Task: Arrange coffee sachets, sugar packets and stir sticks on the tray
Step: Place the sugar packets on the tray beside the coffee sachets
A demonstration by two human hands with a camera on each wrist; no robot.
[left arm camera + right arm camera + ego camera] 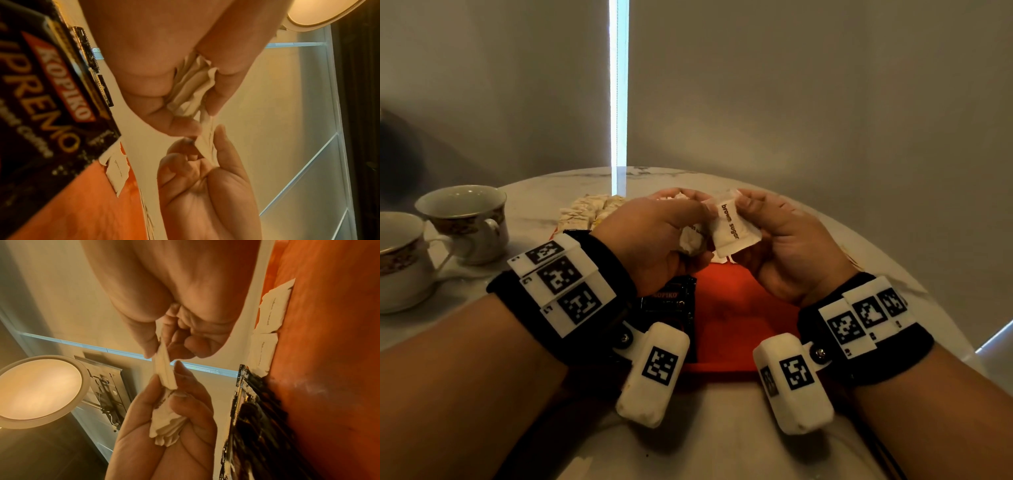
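Both hands are raised together above the far part of the orange tray [726, 308]. The right hand [780, 246] pinches a white brown sugar packet [734, 228] by its upper edge between thumb and forefinger, remaining fingers curled beneath it. The left hand [661, 236] is closed around a crumpled bunch of further white packets [691, 240] (count cannot be determined), and its thumb and forefinger also nip the near edge of the single packet, so the two hands meet on it. Below the left wrist, black Kopiko coffee sachets [671, 308] lie on the tray's left side. Beneath the hands, two sugar packets [271, 311] lie flat at the tray's far edge. Beyond the left hand a heap of pale packets [589, 210] rests on the marble table [722, 445]. Well to the left of the left hand stand two teacups [465, 222].
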